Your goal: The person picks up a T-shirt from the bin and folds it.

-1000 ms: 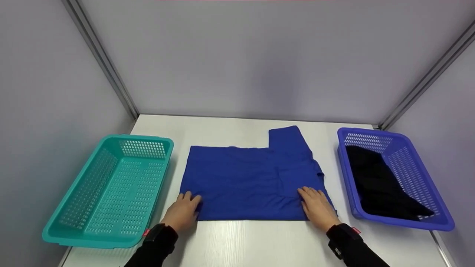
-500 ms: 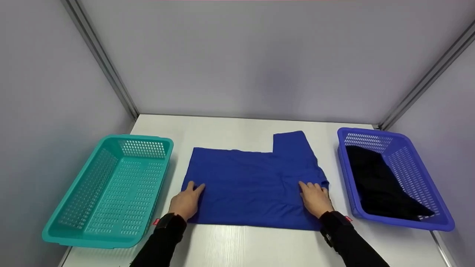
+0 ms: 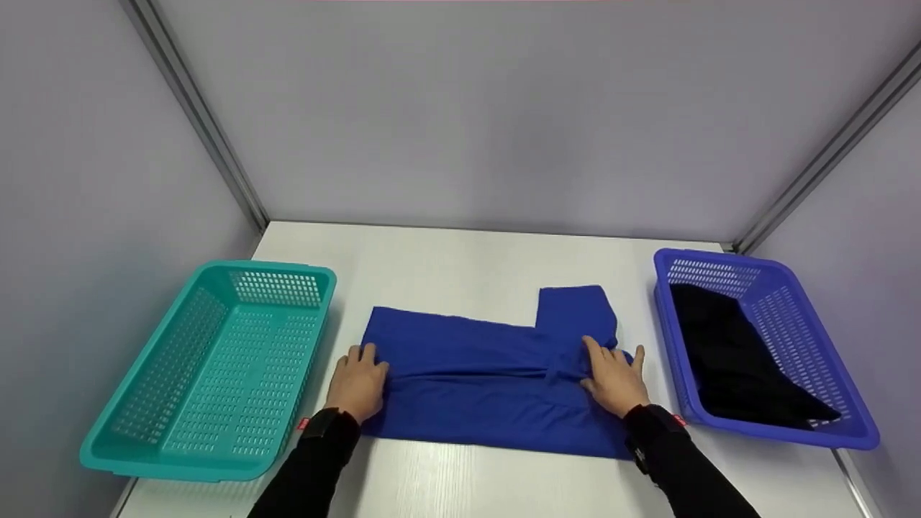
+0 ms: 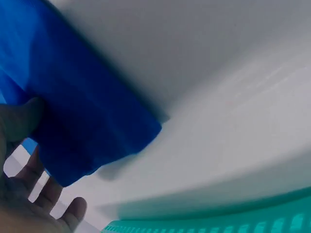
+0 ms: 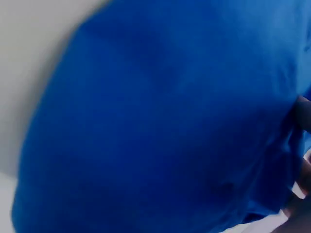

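A blue garment (image 3: 460, 414), apparently a shirt folded in half with one sleeve (image 3: 574, 309) pointing away, lies across the table. My left hand (image 3: 357, 385) pinches its left edge; the left wrist view has the thumb (image 4: 22, 119) over the cloth (image 4: 92, 107) and fingers below. On the right side, my right hand (image 3: 616, 381) pinches the fabric near the sleeve, little finger stuck out. Between both hands runs a raised crease. Cloth (image 5: 160, 121) fills most of the right wrist view, with the gripping fingertips (image 5: 303, 116) at its right border.
To the left stands a teal perforated basket (image 3: 327, 302) with nothing in it. A purple basket (image 3: 827, 338) on the right holds black folded cloth (image 3: 727, 352). Grey panels (image 3: 504, 129) enclose the white table (image 3: 424, 482) at the back and sides.
Both hands have gone from lying on the garment to pinching it. Its far edge and sleeve have come toward me, and a crease has formed across the middle.
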A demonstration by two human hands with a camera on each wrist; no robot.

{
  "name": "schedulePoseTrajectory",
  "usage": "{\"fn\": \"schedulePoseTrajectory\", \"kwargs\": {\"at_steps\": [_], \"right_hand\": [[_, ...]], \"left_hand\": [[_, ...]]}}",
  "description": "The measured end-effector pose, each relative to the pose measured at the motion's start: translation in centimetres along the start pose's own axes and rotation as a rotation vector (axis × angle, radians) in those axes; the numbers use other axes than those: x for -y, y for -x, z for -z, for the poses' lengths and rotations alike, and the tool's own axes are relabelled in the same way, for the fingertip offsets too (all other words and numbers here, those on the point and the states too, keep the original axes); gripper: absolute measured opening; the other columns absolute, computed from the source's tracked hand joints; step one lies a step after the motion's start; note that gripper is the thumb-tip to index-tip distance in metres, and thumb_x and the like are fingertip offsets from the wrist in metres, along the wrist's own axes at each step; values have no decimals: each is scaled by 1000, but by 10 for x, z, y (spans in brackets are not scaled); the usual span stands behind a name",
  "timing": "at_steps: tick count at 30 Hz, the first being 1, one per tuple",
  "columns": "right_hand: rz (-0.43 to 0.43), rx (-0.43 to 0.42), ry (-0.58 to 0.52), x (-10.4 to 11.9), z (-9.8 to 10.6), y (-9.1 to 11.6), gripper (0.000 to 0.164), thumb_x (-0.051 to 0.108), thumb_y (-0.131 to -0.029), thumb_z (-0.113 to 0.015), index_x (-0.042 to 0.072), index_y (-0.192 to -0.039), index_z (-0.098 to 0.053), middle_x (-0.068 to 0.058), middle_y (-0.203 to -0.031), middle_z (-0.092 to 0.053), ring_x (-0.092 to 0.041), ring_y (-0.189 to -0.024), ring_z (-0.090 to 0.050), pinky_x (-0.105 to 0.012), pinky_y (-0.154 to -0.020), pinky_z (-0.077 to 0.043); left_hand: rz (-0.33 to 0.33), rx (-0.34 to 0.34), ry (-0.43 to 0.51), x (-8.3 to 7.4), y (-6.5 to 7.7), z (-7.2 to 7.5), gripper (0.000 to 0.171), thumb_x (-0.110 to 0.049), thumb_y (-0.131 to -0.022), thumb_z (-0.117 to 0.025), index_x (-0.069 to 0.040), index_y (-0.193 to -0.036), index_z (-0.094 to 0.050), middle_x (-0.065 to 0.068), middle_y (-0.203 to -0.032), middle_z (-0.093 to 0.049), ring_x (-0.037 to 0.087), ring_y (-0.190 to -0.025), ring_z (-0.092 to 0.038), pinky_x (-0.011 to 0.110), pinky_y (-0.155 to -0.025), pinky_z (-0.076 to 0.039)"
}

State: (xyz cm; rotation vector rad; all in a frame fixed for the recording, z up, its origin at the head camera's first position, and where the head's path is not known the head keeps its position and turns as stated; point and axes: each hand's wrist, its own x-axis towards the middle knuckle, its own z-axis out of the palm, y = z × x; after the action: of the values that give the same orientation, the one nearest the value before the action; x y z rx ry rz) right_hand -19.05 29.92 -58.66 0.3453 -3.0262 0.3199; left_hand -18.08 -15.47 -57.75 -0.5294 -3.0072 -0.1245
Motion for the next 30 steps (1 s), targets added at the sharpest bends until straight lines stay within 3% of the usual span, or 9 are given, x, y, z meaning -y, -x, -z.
{"fn": "schedulePoseTrajectory", "kwargs": {"at_steps": [3, 7, 10, 14, 19, 23, 27, 30], "right_hand": [[-42, 61, -17, -1, 4, -1, 67, 20, -86, -79, -2, -143, -52, -27, -124, -64, -51, -122, -51, -84, -106, -10], [-46, 62, -39, -4, 4, -3, 41, 21, -85, -80, 1, -117, -64, -23, -115, -59, -50, -120, -48, -82, -107, -11], [-19, 42, -80, -7, 2, -5, 28, 17, -82, -82, 6, -96, -60, -24, -127, -54, -55, -132, -40, -80, -109, -10], [3, 76, -146, -9, 2, -7, 28, 14, -81, -79, 10, -86, -52, -27, -147, -47, -63, -138, -31, -82, -108, -10], [-46, 120, -217, -14, 3, -5, 38, 31, -84, -82, 11, -98, -52, -14, -115, -57, -41, -119, -53, -84, -106, -5], [-136, 144, -370, -17, 7, -6, 50, 48, -99, -63, 4, -122, -54, -16, -119, -59, -40, -124, -51, -81, -108, 4], [-199, 116, -361, -14, 11, -11, 50, 32, -109, -45, -5, -143, -46, -30, -140, -55, -51, -134, -44, -80, -111, -2], [-202, 98, -243, -11, 12, -13, 48, 15, -106, -49, -7, -149, -41, -32, -139, -56, -53, -131, -45, -81, -110, -10]], "left_hand": [[-31, 7, 23, 1, 0, 1, 25, -1, -79, -77, 3, -103, -70, 22, -119, -57, 43, -106, -57, 53, -84, -53], [-21, 43, 49, 0, 0, 2, 36, -1, -82, -75, 4, -117, -65, 23, -111, -61, 42, -96, -62, 54, -78, -54], [28, 100, 84, 0, 0, 4, 48, -2, -86, -72, 1, -132, -58, 24, -112, -65, 42, -98, -65, 57, -81, -52], [84, 157, 131, 0, 1, 6, 46, -4, -89, -68, 0, -133, -58, 24, -112, -69, 44, -100, -66, 61, -85, -50], [77, 151, 148, 1, 3, 5, 33, -4, -88, -69, -5, -121, -64, 24, -112, -64, 45, -101, -62, 61, -81, -51], [57, 108, 153, 3, 3, 4, 21, -3, -84, -72, -4, -104, -64, 25, -125, -51, 44, -99, -58, 56, -73, -53], [16, 110, 150, 2, 4, 8, 20, -2, -82, -72, -2, -99, -61, 23, -120, -53, 42, -94, -60, 55, -70, -54], [-5, 148, 157, 0, 4, 11, 22, -1, -83, -69, -1, -103, -60, 18, -103, -55, 40, -87, -60, 55, -68, -52]]}}
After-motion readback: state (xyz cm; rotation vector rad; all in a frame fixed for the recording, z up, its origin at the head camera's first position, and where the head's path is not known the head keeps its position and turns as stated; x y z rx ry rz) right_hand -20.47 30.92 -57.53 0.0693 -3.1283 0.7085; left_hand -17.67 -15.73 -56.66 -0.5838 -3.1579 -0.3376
